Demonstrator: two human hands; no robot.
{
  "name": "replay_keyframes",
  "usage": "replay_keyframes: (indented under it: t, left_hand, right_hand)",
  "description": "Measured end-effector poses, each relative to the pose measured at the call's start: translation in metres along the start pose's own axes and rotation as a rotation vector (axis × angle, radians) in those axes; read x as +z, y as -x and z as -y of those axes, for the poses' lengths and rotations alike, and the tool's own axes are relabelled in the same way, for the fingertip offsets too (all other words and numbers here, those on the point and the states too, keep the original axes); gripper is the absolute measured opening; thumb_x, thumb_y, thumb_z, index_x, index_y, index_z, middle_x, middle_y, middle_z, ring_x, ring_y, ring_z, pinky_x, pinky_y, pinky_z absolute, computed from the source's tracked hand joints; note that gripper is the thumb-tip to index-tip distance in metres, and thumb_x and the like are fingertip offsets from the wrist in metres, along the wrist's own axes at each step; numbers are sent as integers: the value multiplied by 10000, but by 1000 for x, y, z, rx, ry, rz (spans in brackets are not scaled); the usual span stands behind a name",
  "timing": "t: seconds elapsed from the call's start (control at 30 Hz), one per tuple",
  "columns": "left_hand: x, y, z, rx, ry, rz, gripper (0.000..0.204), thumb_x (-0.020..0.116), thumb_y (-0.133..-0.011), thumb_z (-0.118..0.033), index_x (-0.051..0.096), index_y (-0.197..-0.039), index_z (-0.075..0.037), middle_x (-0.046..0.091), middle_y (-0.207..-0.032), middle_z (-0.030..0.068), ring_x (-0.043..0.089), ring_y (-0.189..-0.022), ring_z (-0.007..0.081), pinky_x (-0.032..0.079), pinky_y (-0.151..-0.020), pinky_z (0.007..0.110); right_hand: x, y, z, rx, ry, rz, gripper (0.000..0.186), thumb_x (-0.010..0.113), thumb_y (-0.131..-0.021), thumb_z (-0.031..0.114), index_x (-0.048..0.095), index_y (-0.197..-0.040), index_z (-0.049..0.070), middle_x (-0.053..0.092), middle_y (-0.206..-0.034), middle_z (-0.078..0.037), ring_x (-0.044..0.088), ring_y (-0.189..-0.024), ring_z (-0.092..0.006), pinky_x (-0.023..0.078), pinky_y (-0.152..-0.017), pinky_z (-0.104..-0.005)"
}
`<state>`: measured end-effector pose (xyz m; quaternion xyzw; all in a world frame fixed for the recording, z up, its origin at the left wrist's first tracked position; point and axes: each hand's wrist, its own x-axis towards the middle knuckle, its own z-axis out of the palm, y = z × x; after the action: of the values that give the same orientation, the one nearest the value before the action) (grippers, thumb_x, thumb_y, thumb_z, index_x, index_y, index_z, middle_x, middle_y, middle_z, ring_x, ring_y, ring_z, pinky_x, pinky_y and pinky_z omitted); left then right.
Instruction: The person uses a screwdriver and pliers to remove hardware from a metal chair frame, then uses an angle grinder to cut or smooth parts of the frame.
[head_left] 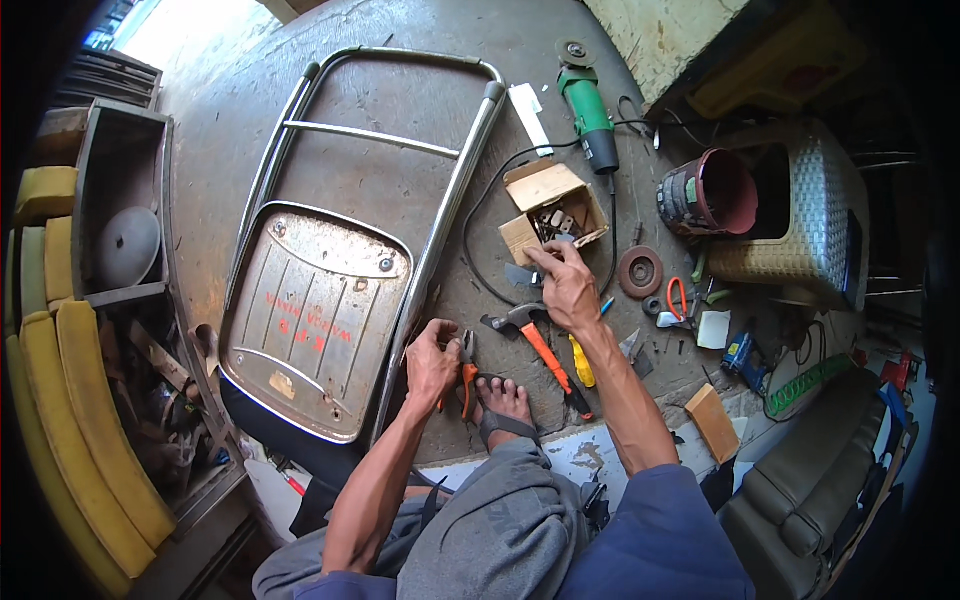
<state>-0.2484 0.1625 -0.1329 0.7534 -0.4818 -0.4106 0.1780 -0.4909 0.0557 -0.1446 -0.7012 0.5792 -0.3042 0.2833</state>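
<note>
The person sits on the floor [400, 110] with a metal chair frame [330, 290] lying flat in front, a little to the left. Its seat pan is near and its back bars point far away.

The left hand [430, 362] is closed around orange-handled pliers [466, 372]. It rests right by the near right rail of the frame. The pliers sit just above the person's bare toes in a sandal [503, 408].

The right hand [568, 288] reaches to a small cardboard box [553, 208] with little metal parts inside. The fingers are pinched at the box's near edge. They may hold a small part, but it is too tiny to tell.

A hammer [535, 335] with an orange handle lies between the hands. A yellow screwdriver [581, 362] lies just beside it. Farther off is a green grinder [588, 112], and its black cord [480, 215] loops around the box. Grinding discs [640, 270] and scissors [678, 298] lie to the right.

What could go wrong: the pliers are very close to the toes, so a slip could pinch or poke the foot. The right arm hangs over the hammer and could bump it. A tug on the cord could tip the box and spill the parts. A tiny part could drop and roll away on the messy floor.
</note>
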Motion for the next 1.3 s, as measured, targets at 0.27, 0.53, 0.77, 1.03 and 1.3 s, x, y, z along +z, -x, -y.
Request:
replay_keyframes:
  t: [0.27,0.53,0.77,1.03,1.3]
  left_hand:
    - [33,49,14,58,-377,-119,375,750,-822,-303,602,-1033,-31,613,-956,159,604,-944,352,445,-802,479]
    - [26,37,2,83,-194,-17,201,681,-889,-210,655,-982,-34,649,-927,167,651,-854,378,503,-728,469]
    - [19,-12,0,124,-461,-122,199,667,-920,-190,622,-1100,-117,619,-1015,160,661,-862,417,539,-686,512]
    - [27,-9,6,242,-195,-299,111,685,-883,-85,642,-956,-14,668,-881,179,673,-782,346,525,-653,452]
    - [13,-16,-100,396,-102,-118,277,698,-844,-118,694,-1120,-85,638,-942,146,678,-803,290,550,-676,406]
  right_hand:
    - [-11,3,11,245,20,98,420,693,-883,150,634,-1297,119,661,-1142,-135,680,-913,-322,542,-790,-440]
    - [15,4,-5,24,38,-55,296,707,-860,98,710,-1155,66,626,-932,-131,653,-831,-319,548,-734,-411]
    - [12,49,24,-27,63,114,451,608,-837,5,631,-1286,42,622,-1136,-171,653,-987,-376,551,-842,-443]
    - [7,50,32,31,98,207,481,579,-842,2,580,-1322,36,600,-1256,-181,638,-1067,-410,544,-888,-466]
    - [-4,30,39,106,291,392,425,599,-853,51,613,-1275,99,558,-1225,-157,628,-1042,-404,567,-786,-517]
